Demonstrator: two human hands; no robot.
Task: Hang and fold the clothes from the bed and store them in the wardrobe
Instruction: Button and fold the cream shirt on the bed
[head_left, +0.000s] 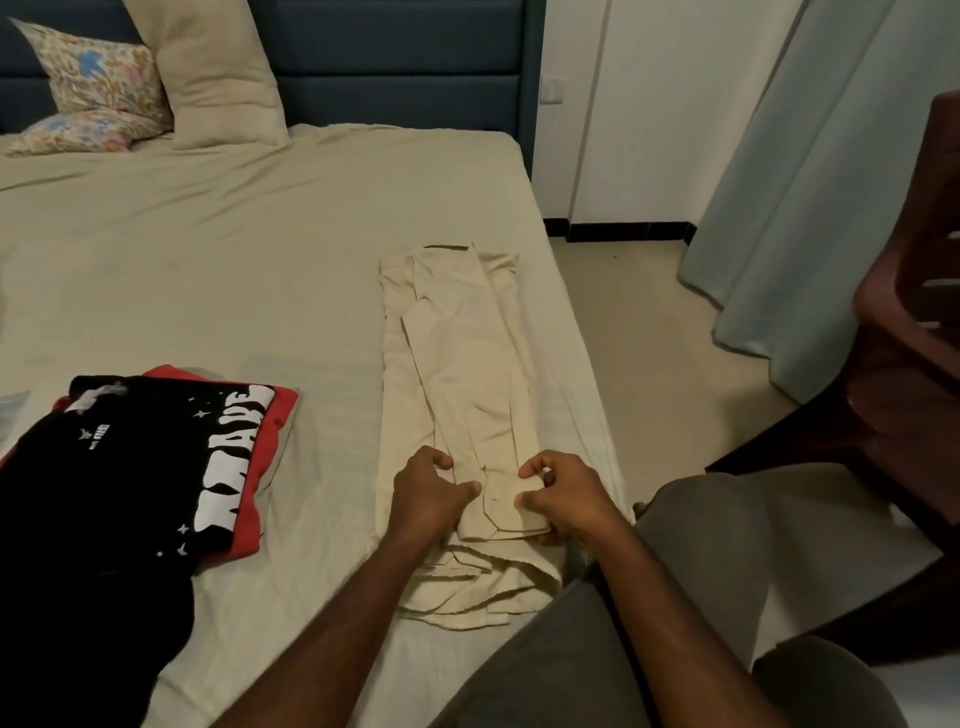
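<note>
Cream trousers (457, 364) lie lengthwise along the right side of the bed (208, 260), legs pointing toward the headboard, waist end bunched near me. My left hand (428, 493) grips the fabric at the left of a small fold near the waist. My right hand (563, 493) pinches the same fold from the right, thumb and fingers curled round the cloth. A black printed T-shirt (156, 467) lies folded on a red garment (270, 410) at the left.
Two pillows, a floral one (98, 78) and a plain beige one (213, 78), lean on the blue headboard. A dark wooden chair (893, 353) stands at the right beside a pale curtain (810, 182). The bed's right edge borders tiled floor (649, 338).
</note>
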